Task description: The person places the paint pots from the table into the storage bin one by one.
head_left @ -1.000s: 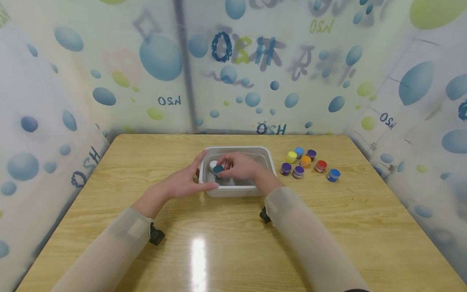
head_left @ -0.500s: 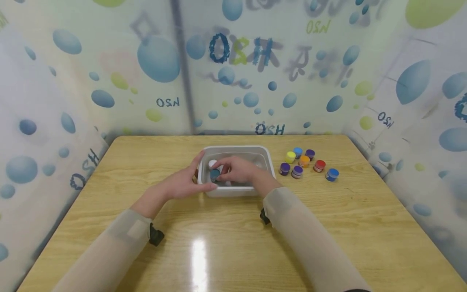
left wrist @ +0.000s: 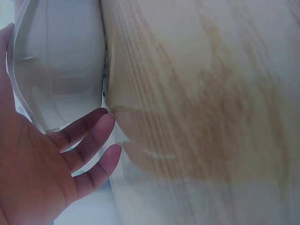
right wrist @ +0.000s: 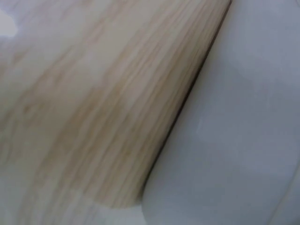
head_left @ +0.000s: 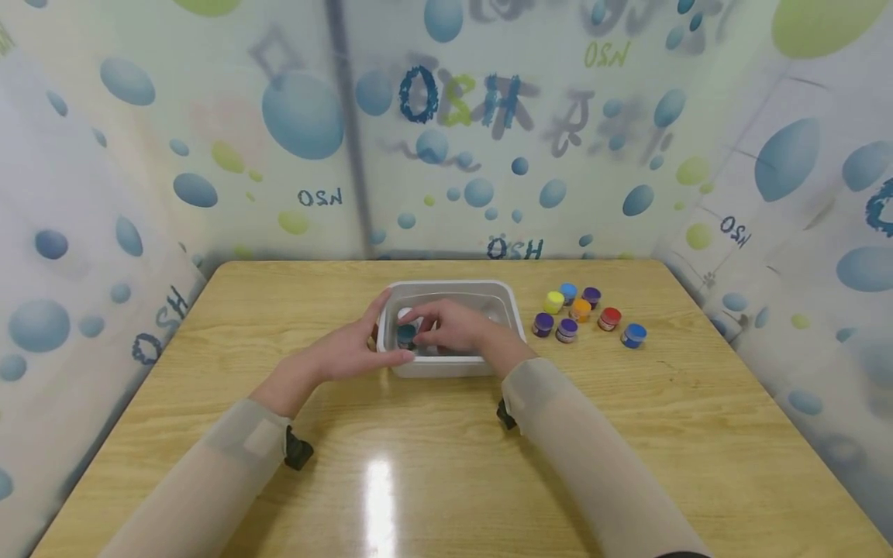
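Head view, observed from my remote station: a pale tray [head_left: 453, 369] sits on a wood-grained table [head_left: 488, 473], toward the middle of its far side. Within the tray, at its left end, is a teal jar [head_left: 405, 336]; a white object [head_left: 405, 314], partly covered, lies just beyond it on the far side. The right hand [head_left: 453, 325] reaches into the tray, with bent index finger and thumb beside the teal jar; I cannot tell whether they grasp it or have let it go. The left hand [head_left: 352, 356] is released, its thumb extended along the near rim and its index finger toward the far left corner. To the right of the tray I count eight small jars: yellow [head_left: 554, 302], light blue [head_left: 568, 293], orange [head_left: 580, 311], red [head_left: 609, 318], blue [head_left: 633, 335] and three purple, one of them [head_left: 543, 325] nearest the tray. Left wrist view: three gently bent fingers of the left hand lie beside the tray's outer wall. Right wrist view: I see the tray's outer wall meet the table along a dark, slanting line.
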`<action>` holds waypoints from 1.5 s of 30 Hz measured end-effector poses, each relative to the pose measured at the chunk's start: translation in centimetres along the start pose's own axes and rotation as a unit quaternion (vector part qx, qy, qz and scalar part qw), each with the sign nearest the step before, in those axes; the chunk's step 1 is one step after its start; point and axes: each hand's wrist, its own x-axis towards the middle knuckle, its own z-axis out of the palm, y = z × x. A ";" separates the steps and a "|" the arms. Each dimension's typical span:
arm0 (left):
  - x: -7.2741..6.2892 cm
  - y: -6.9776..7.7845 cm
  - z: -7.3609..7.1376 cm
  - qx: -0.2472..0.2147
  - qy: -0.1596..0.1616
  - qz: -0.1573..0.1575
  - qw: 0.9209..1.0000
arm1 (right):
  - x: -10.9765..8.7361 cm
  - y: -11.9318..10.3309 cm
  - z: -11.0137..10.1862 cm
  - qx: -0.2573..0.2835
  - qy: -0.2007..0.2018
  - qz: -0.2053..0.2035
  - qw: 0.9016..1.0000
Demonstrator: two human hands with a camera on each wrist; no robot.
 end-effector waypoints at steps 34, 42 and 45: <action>-0.3 0.0 0.6 0.007 0.012 -0.002 1.000 | -7.6 -0.5 -4.9 0.060 0.070 -0.025 0.995; -0.5 0.1 0.3 0.006 0.010 -0.008 1.000 | -14.0 2.4 -7.5 0.064 0.132 0.022 0.989; -0.4 0.1 0.3 0.004 0.008 -0.007 1.000 | -16.1 4.3 -8.2 0.072 0.148 0.039 0.986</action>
